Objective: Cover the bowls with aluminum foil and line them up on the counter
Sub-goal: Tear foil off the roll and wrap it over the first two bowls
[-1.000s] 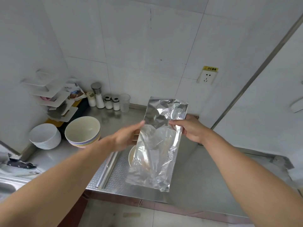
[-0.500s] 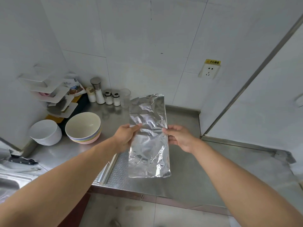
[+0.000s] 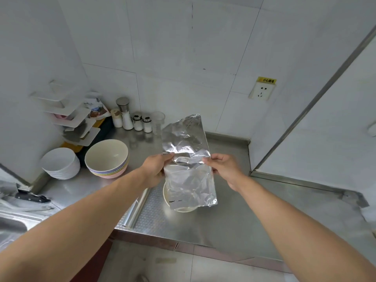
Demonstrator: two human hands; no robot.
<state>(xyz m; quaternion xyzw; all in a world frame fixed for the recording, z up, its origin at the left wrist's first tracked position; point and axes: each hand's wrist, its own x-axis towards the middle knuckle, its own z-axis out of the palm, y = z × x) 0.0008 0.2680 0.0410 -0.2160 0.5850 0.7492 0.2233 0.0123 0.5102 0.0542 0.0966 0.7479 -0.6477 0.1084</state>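
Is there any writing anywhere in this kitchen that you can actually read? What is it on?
"小心触电": black characters on the yellow sticker on top of the wall socket; small, so my reading is only likely.
Printed packet on the white rack: a picture shows, any words too blurred to read.
Spice jars: no readable labels.

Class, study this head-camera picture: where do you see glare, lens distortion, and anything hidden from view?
Head view: the foil sheet, pinched by the left hand and right hand, throws bright crinkled glare; the steel counter mirrors the jars softly; the wide lens bows the door frame and stretches both forearms; the foil hides most of the bowl beneath.
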